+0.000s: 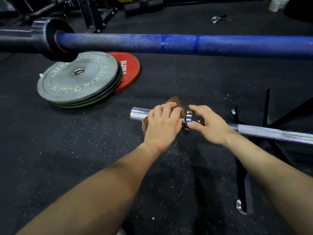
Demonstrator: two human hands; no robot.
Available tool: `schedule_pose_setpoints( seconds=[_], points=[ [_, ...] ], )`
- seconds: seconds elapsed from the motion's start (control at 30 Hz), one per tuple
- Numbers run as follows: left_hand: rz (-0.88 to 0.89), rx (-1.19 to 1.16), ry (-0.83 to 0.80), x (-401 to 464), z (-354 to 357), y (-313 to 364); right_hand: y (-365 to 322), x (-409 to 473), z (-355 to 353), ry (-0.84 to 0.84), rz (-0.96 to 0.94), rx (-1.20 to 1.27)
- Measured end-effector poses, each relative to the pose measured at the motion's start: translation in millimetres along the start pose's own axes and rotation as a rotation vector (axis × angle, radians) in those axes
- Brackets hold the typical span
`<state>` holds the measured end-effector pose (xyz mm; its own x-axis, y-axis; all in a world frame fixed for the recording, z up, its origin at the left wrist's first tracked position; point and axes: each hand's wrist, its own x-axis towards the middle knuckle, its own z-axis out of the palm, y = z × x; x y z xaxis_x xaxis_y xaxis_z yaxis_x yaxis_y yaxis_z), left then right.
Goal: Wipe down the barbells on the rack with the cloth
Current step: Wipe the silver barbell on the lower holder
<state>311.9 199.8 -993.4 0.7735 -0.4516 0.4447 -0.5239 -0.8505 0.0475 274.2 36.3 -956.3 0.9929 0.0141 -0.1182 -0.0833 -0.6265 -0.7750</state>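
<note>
Chrome glints off the silver steel barbell (264, 133), which runs level from the right edge of the view to its smooth sleeve end near the middle, raised above the black speckled rubber floor (67, 150). The left hand (163, 123) lies over the sleeve with its fingers curled round a brown cloth (176, 103), holding it against the metal; the cloth's corners show beyond the fingers and below the palm, and the bare tip of the sleeve sticks out to the left. The right hand (209, 123) sits just beside it at the collar, thumb below and fingers arched above, closing on the bar where the sleeve meets the knurled shaft. The two hands are nearly touching.

Farther from the person, a second barbell with a blue knurled shaft (186, 44) and a dark sleeve crosses the whole view, higher and closer to the camera. On the floor beneath its left part lies a stack of plates: a grey round weight plate (77, 78) on top, black and green-edged ones under it, and a red round plate (128, 72) peeking out on the right. A small metal spring collar (216, 19) lies on the floor in the far right background. Black metal frame legs (243, 184) stand at the right.
</note>
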Motion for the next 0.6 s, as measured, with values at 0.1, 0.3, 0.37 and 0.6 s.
schedule_pose_setpoints(
  seconds=[0.1, 0.3, 0.37, 0.6],
  points=[
    [-0.086, 0.006, 0.010, 2.0, -5.5, -15.9, -4.4, -1.7, 0.6, 0.045, -0.005, 0.003],
    [-0.362, 0.073, 0.025, 6.1, -9.7, -50.1, -10.7, -8.4, 12.7, 0.181, -0.030, -0.081],
    [-0.437, 0.112, 0.069, 7.8, -7.5, -35.9, -9.5, -10.5, 15.7, 0.213, -0.031, -0.092],
    [-0.062, 0.006, 0.103, -4.5, 6.8, 20.5, -0.3, -12.3, 9.0, 0.059, -0.081, -0.125]
  ],
)
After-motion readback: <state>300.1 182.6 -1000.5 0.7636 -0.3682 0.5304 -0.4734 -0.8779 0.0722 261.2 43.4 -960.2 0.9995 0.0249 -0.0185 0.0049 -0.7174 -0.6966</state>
